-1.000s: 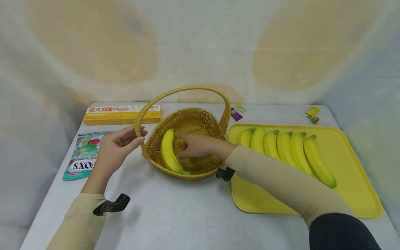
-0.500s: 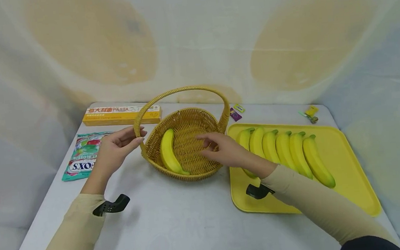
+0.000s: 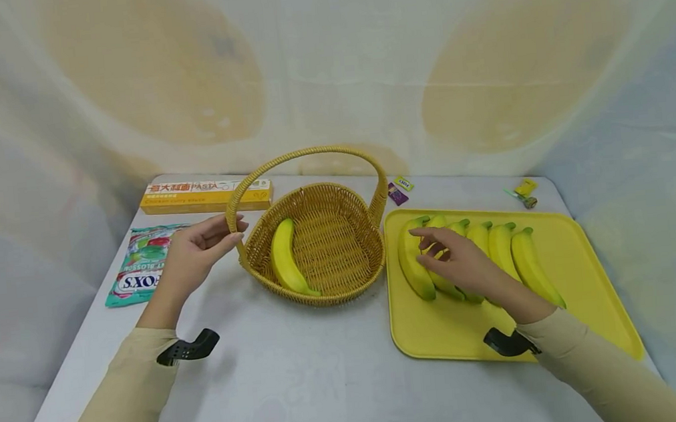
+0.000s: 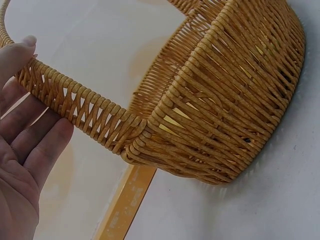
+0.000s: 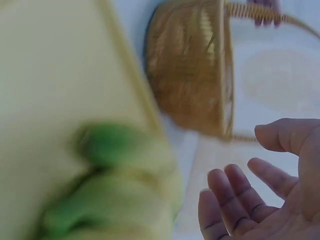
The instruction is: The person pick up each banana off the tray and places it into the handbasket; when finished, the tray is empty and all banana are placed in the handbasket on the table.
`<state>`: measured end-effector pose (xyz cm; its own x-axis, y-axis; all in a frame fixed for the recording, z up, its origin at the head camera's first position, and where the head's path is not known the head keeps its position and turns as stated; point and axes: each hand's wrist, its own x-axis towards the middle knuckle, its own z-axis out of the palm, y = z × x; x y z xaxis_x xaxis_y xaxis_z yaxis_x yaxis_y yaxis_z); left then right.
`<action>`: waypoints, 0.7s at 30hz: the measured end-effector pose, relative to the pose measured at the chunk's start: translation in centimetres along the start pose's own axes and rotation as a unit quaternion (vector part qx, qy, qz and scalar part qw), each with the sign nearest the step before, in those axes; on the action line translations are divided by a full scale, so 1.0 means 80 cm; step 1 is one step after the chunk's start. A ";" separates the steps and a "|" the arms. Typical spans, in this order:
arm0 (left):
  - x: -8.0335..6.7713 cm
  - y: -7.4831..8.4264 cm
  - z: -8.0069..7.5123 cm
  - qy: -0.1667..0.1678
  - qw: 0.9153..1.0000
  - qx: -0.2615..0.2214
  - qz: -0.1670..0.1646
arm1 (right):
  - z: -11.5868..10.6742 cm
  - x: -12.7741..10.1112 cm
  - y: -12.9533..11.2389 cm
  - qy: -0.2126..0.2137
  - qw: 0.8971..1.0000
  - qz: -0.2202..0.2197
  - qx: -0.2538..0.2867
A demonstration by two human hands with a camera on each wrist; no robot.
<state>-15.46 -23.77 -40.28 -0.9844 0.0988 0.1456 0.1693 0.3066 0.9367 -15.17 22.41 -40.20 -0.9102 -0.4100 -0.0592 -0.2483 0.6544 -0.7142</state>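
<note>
Seen from the head camera, the left hand [image 3: 193,254] pinches the woven handle [image 3: 308,150] at its 9 o'clock end, thumb on the near side and fingers bent behind it. The basket [image 3: 337,244] is golden-brown wicker with a rounded rim that draws to a point at 9 o'clock, the handle arching high over it. Inside, along the 9 o'clock wall, lies a single banana [image 3: 284,259]: smooth, plump, bright yellow, its back bowed toward 9 o'clock and its greenish end aimed at about 5 o'clock. At the basket's 4 o'clock, a shallow yellow tray [image 3: 445,332] with rounded corners carries a row of bananas [image 3: 501,250], six by count, side by side, their green tips near 12 o'clock. The right hand [image 3: 466,263] is over the 9 o'clock end of that row, its fingers lightly bent with a wide gap to the thumb; whether it touches the fruit I cannot tell. In the right wrist view the green banana ends are blurred. On the white bench [image 3: 305,381], a white-and-orange pasta box [image 3: 206,195] lies at the basket's 10 o'clock, a teal candy bag [image 3: 134,269] at 9, two small sweets [image 3: 397,194] at 2, and more wrapped sweets [image 3: 526,188] beyond the tray's 12 o'clock edge.
</note>
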 end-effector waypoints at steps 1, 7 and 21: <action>0.000 0.000 0.000 0.000 1.000 0.001 -0.001 | -0.005 -0.005 0.009 0.007 1.000 0.005 -0.012; -0.001 0.001 0.001 0.001 1.000 0.013 -0.006 | -0.039 -0.036 0.058 0.033 0.996 0.046 -0.067; -0.002 0.002 0.000 0.004 1.000 0.018 -0.002 | -0.098 -0.084 0.153 0.024 0.982 0.137 -0.129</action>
<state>-15.28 -23.76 -40.12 -0.9854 0.0895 0.1447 0.1668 0.3408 0.9252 -14.67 38.17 -43.04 -0.9676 -0.1699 -0.1868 -0.0623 0.8776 -0.4754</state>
